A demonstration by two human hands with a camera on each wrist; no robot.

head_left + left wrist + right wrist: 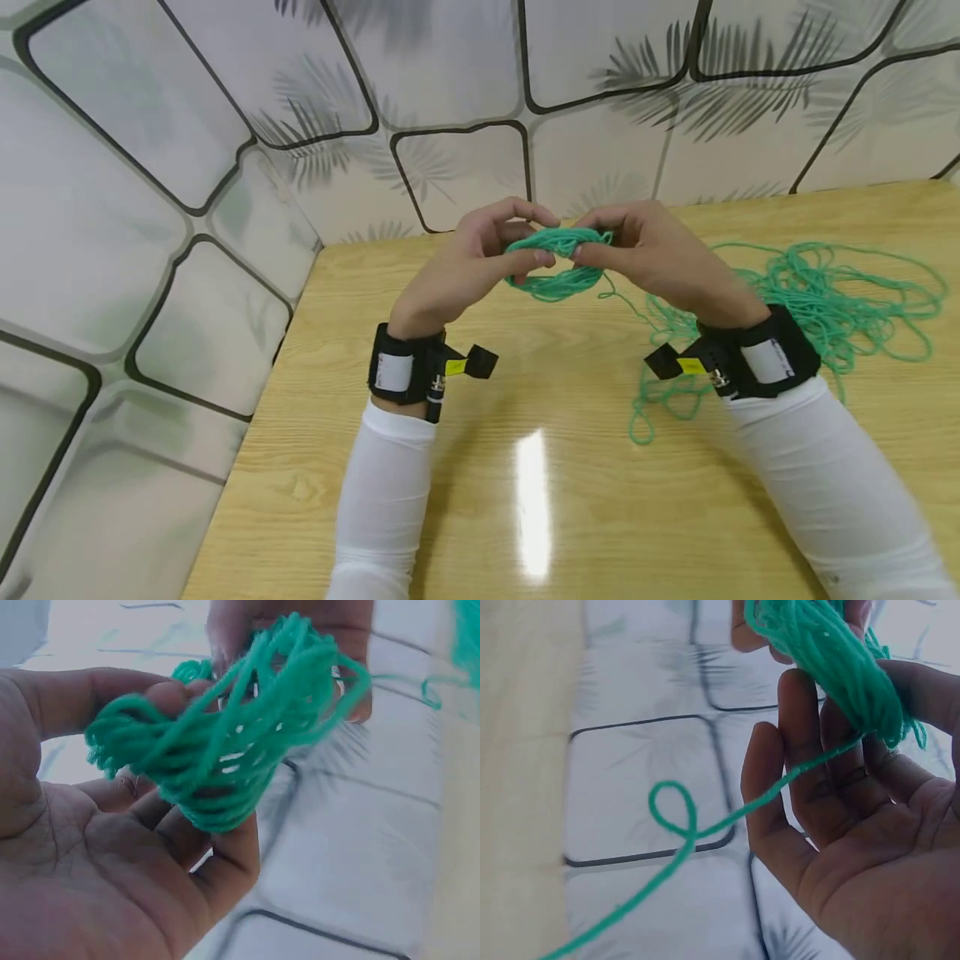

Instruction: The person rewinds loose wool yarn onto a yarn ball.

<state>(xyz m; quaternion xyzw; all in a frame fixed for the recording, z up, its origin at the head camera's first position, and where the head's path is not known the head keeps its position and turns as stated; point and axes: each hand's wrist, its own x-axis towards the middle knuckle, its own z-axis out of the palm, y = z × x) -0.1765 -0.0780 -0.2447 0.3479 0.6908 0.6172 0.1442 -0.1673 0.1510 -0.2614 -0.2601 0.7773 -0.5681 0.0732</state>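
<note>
A small wound bundle of green yarn (557, 283) is held above the table between both hands. My left hand (480, 254) grips its left side, thumb in front and fingers behind. On the other side my right hand (652, 254) pinches the bundle between thumb and fingers. Seen from the left wrist, the yarn bundle (225, 742) shows many loose loops, with the left fingers curled behind it. In the right wrist view, a single strand (769, 796) leaves the bundle, crosses the right fingers and makes a small loop.
A loose, tangled heap of green yarn (832, 292) lies on the wooden table (585, 483) at the right, partly behind the right wrist. A strand joins it to the bundle. A patterned wall (457, 75) stands behind the table and along its left side.
</note>
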